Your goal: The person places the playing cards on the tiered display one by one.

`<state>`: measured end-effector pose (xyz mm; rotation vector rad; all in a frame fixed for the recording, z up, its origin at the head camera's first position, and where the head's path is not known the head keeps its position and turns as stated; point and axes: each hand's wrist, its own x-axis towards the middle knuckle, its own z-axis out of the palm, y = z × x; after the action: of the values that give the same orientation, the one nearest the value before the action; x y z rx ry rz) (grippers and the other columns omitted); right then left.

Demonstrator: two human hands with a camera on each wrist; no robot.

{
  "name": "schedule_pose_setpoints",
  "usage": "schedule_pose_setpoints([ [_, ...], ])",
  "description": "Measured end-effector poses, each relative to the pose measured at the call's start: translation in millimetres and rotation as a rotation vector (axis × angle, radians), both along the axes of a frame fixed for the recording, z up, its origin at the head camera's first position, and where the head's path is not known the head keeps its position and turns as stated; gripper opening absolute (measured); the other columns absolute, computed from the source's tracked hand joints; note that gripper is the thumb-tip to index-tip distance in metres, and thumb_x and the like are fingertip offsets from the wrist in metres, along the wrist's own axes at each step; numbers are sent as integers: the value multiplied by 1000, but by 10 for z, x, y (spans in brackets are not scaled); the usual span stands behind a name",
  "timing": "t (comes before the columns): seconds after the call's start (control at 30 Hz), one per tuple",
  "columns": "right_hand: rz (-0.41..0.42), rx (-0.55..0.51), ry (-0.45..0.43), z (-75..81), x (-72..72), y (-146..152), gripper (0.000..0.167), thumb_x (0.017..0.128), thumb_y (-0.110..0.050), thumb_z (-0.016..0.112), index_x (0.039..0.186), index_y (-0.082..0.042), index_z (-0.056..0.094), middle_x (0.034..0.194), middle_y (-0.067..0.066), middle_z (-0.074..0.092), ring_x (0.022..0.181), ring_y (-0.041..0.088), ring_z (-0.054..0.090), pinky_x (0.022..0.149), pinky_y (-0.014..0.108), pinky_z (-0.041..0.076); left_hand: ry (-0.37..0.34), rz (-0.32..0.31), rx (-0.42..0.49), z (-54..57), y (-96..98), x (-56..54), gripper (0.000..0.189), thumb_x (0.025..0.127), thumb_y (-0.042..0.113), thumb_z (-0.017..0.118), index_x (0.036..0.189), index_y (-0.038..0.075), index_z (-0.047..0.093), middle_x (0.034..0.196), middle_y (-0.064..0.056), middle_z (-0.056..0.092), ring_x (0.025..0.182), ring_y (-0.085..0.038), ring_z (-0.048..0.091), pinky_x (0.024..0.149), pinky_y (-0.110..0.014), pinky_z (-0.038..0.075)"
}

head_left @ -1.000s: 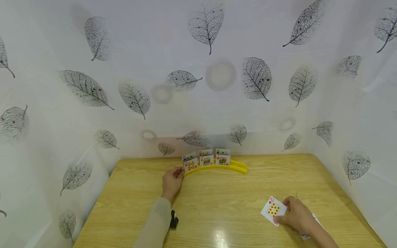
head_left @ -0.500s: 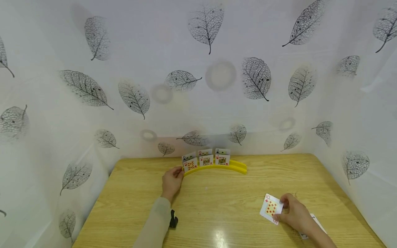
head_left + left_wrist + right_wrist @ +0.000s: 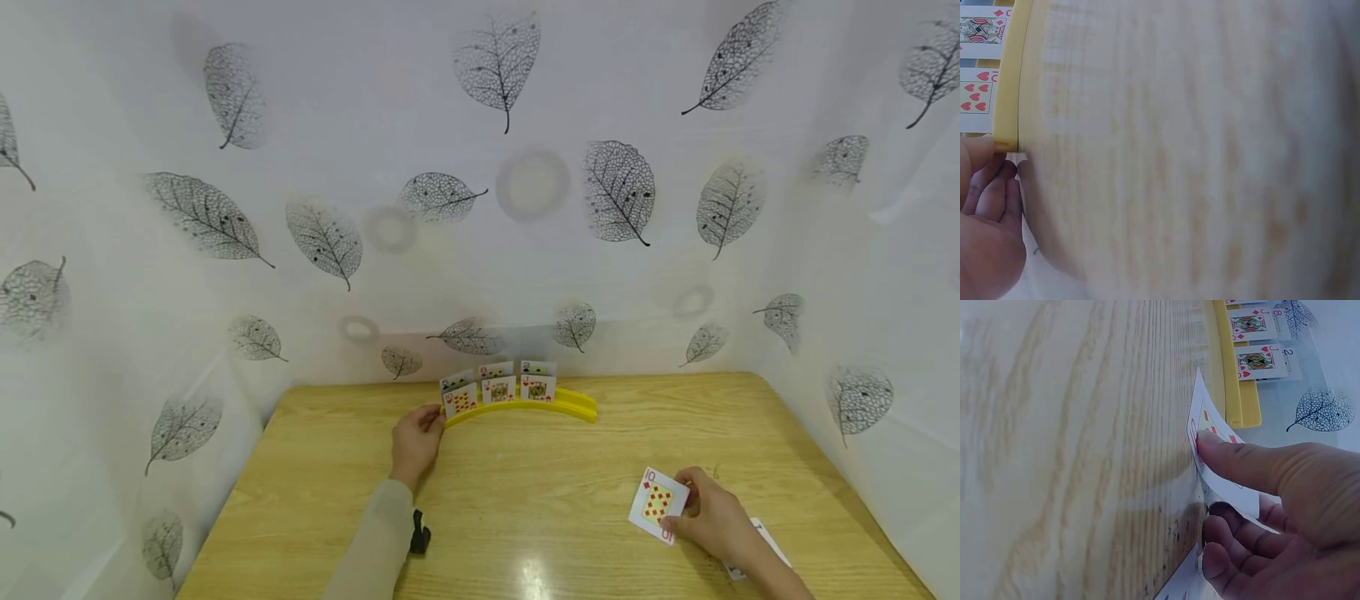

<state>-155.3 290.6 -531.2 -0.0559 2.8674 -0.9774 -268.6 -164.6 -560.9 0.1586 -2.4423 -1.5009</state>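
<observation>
In the head view my left hand (image 3: 417,443) is at the left end of a curved yellow card holder (image 3: 576,404). Thumb and fingers pinch that end, as the left wrist view shows. Two rows of playing cards stand in the holder. In front are a ten of hearts (image 3: 461,401), a jack of diamonds (image 3: 498,389) and a jack of hearts (image 3: 537,388). My right hand (image 3: 712,517) pinches a ten of diamonds (image 3: 657,505), face up above the table. The right wrist view shows this card bent between thumb and fingers.
Another playing card (image 3: 767,537) lies under my right wrist on the wooden table (image 3: 525,492). A small black object (image 3: 420,533) is beside my left sleeve. A white leaf-print curtain (image 3: 480,267) closes off the back and sides.
My right hand has shifted slightly left and away from me, turning the ten of diamonds a little more upright. My left hand and the card holder keep their places.
</observation>
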Motion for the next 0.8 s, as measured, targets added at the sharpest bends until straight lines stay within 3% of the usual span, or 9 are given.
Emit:
schedule_pose_setpoints([
  [0.27, -21, -31, 18, 4, 7, -22, 54, 88, -9, 84, 132, 3, 55, 93, 4, 67, 81, 12, 62, 65, 21, 52, -9, 4, -4, -6, -4, -5, 20, 99, 6, 72, 117, 0, 77, 109, -18, 79, 103, -31, 77, 90, -43, 65],
  [0.5, -17, -121, 16, 36, -29, -27, 52, 95, -12, 78, 137, 10, 56, 109, 14, 73, 99, 29, 76, 72, 24, 61, -20, 4, -7, -16, -6, -5, 21, 99, 6, 71, 118, 0, 77, 110, -17, 79, 104, -31, 77, 91, -43, 65],
  [0.63, 7, -139, 13, 73, -67, -57, 48, 97, -16, 76, 135, 10, 61, 107, 10, 75, 97, 23, 77, 71, 21, 60, -28, 4, -10, -18, -5, -8, 21, 99, 6, 71, 118, 1, 77, 111, -17, 79, 106, -31, 76, 92, -44, 65],
  [0.8, 38, -132, 85, 125, -144, -116, 35, 98, -18, 76, 123, 6, 70, 103, 7, 77, 90, 7, 72, 71, 20, 59, -21, 2, -15, -34, -14, -20, 21, 99, 6, 71, 118, 1, 77, 111, -17, 79, 106, -32, 76, 93, -44, 65],
])
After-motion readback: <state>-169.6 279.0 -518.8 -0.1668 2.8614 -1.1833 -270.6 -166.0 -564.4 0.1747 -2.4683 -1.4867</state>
